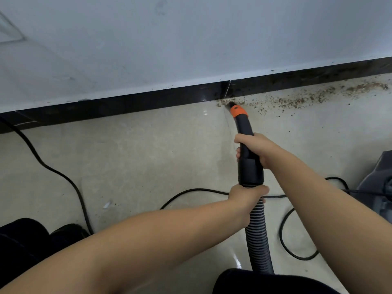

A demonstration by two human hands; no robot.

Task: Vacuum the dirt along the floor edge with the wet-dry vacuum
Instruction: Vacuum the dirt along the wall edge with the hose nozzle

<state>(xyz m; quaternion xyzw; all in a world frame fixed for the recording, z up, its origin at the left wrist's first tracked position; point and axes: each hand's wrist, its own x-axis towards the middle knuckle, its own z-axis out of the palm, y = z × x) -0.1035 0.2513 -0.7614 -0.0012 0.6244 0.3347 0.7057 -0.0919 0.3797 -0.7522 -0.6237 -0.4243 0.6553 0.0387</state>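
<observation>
A black vacuum wand (246, 132) with an orange collar (239, 110) points at the foot of the black baseboard (127, 103), its tip in the left end of a trail of brown dirt (301, 98). The dirt runs right along the floor edge. My right hand (257, 148) grips the wand's black handle. Lower down, my left hand (247, 196) grips the top of the ribbed grey hose (257, 236), just below the black cuff. The hose runs down toward me.
A black power cord (63, 179) snakes over the beige tiled floor on the left and loops behind the hose. The grey vacuum body (379, 183) sits at the right edge. My dark shoes (42, 232) are at bottom left. A white wall rises above the baseboard.
</observation>
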